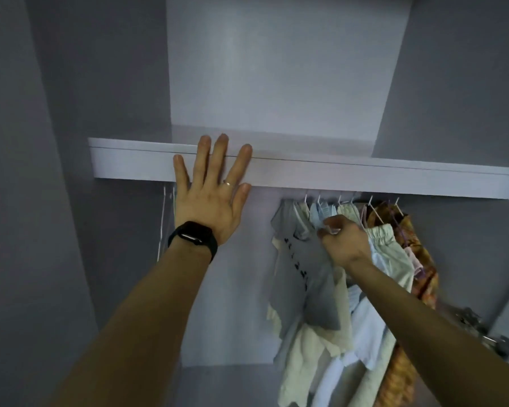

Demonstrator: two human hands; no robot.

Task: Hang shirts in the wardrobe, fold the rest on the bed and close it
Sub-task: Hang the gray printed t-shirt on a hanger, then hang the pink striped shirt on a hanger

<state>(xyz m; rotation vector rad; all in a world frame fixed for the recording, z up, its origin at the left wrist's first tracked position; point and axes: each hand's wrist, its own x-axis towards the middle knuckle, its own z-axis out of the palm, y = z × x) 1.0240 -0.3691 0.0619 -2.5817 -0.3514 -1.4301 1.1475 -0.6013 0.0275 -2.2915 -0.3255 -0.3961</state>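
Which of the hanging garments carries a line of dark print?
The grey shirt near the row's left end, by the right hand; the others are cream, pale blue or orange-patterned.

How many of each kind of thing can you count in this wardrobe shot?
Hands: 2, left hand and right hand
Hanger pinched by right hand: 1
Black smartwatch: 1
Ring: 1
Shelf: 1
Grey printed shirt: 1
Orange patterned garment: 1
Total: 8; other hangers and pale clothes overlap too much to count.
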